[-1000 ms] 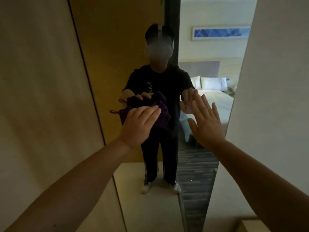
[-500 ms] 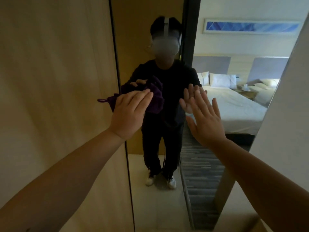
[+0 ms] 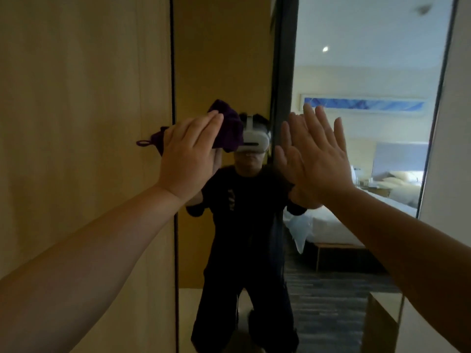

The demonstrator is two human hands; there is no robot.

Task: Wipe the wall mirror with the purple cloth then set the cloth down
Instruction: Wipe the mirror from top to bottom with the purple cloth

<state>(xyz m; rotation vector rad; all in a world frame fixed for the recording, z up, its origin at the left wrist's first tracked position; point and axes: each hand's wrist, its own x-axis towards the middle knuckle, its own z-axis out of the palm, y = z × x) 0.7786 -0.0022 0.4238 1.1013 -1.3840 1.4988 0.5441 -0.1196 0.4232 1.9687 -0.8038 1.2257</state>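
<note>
**Wiping the mirror up high**

The left hand (image 3: 190, 159) is pressing the purple cloth (image 3: 224, 128) flat against the wall mirror (image 3: 224, 59). Its fingers are lying straight and close together on top of the cloth. The cloth is bunched up under the hand, near the left edge of the mirror. A bit of it is poking out above the fingertips. A little purple loop (image 3: 143, 143) is sticking out to the left, over the wooden panel (image 3: 76, 98) beside the mirror.

The right hand (image 3: 318, 159) is holding nothing. It is wide open, with its fingers straight and spread a little, palm facing the glass. It is sitting to the right of the cloth, well apart from it. I cannot tell if it is touching the glass.

In the mirror a person in dark clothes is showing, with both arms up. Behind them a bed (image 3: 356, 217) with white sheets is showing, and a long blue picture (image 3: 364, 104) is hanging on the far wall. A pale wall (image 3: 456, 149) is standing to the right of the mirror.
</note>
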